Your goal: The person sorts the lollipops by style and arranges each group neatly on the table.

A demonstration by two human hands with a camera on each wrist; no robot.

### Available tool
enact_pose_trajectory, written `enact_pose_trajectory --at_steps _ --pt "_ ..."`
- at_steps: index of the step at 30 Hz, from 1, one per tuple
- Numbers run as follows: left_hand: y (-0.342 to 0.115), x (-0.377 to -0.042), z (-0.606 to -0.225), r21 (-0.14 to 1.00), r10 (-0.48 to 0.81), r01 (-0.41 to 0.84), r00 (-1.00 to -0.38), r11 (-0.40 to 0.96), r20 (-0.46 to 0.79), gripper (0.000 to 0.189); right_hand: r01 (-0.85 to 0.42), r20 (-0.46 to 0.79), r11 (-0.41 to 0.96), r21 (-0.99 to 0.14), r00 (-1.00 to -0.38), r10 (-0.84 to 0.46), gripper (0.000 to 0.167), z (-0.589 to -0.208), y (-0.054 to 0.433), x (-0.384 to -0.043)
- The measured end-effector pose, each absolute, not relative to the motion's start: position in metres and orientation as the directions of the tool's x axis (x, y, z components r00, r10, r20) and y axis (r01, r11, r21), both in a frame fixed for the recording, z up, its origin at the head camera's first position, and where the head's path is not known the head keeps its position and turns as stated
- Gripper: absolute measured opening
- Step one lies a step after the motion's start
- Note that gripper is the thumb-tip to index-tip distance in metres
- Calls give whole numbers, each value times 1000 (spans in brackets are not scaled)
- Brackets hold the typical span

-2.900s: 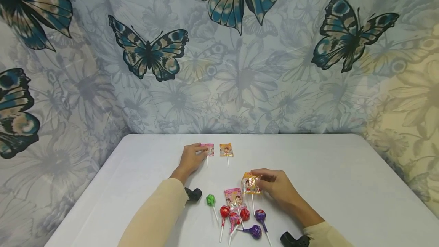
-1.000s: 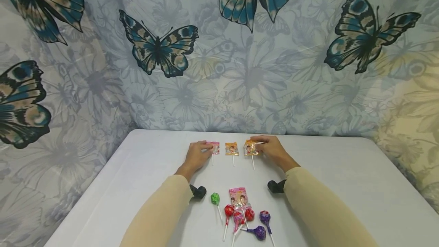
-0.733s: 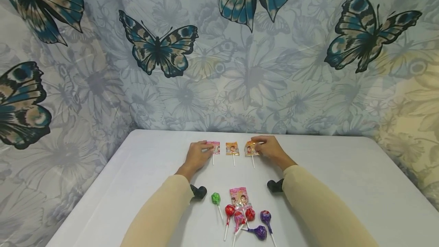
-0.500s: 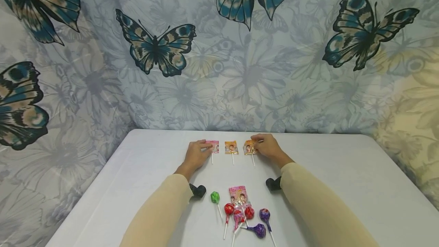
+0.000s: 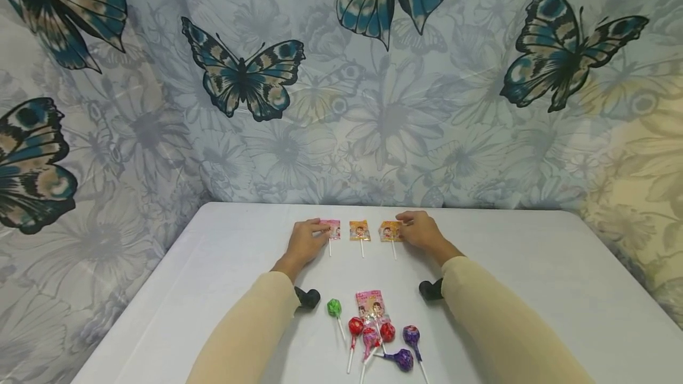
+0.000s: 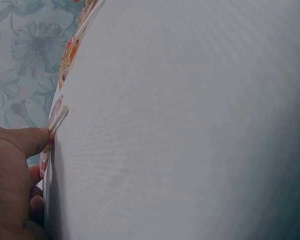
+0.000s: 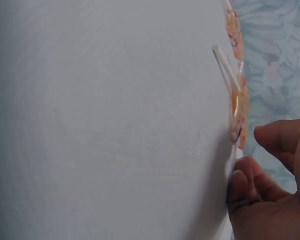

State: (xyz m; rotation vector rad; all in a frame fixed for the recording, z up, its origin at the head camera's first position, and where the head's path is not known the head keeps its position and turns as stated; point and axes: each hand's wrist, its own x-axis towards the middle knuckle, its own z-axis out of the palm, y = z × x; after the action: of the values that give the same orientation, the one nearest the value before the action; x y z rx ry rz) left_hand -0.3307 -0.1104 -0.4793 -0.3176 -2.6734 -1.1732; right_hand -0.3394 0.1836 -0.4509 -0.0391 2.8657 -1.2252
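At the table's far side my left hand point(image 5: 308, 240) pinches a pink flat-wrapped lollipop point(image 5: 335, 229); in the left wrist view its thumb point(image 6: 37, 140) lies at the wrapper by the stick, other fingers partly hidden. An orange flat-wrapped lollipop point(image 5: 360, 230) lies in the middle of the row. To its right, another orange lollipop point(image 5: 391, 231) lies beside my right hand point(image 5: 424, 233). The right wrist view shows a gap between the upper fingertip point(image 7: 258, 133) and that orange wrapper point(image 7: 238, 117), with the lower fingers loosely bent.
Nearer on the white table point(image 5: 507, 265) is a loose group: a green ball lollipop point(image 5: 334, 308), red ones point(image 5: 356, 326), purple ones point(image 5: 411, 335) and a pink flat-wrapped lollipop point(image 5: 370, 304). A butterfly-patterned cloth point(image 5: 373, 135) stands behind the table's far edge.
My right hand has carried an orange lollipop from the near group to the right end of the row and let it go. My left hand has stayed at the pink lollipop.
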Motion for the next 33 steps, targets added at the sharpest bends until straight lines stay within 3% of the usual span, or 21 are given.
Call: enact_pose_trajectory --at_steps 6,14,23,33 --pt "-110 -329 -479 698 114 271 -958 663 263 23 -48 1 683 -729 -998 -68 39 -438 190 -330" --pt "-108 -330 -478 695 107 258 -961 671 254 23 -192 131 640 -744 -981 -143 39 -413 197 -312" --pt "-109 -329 -479 695 114 261 -961 670 252 23 -362 295 590 -722 -932 -210 40 -393 198 -275" --pt "-110 -328 -477 684 108 270 -957 677 271 24 -468 392 548 -694 -883 -258 41 -381 194 -230"
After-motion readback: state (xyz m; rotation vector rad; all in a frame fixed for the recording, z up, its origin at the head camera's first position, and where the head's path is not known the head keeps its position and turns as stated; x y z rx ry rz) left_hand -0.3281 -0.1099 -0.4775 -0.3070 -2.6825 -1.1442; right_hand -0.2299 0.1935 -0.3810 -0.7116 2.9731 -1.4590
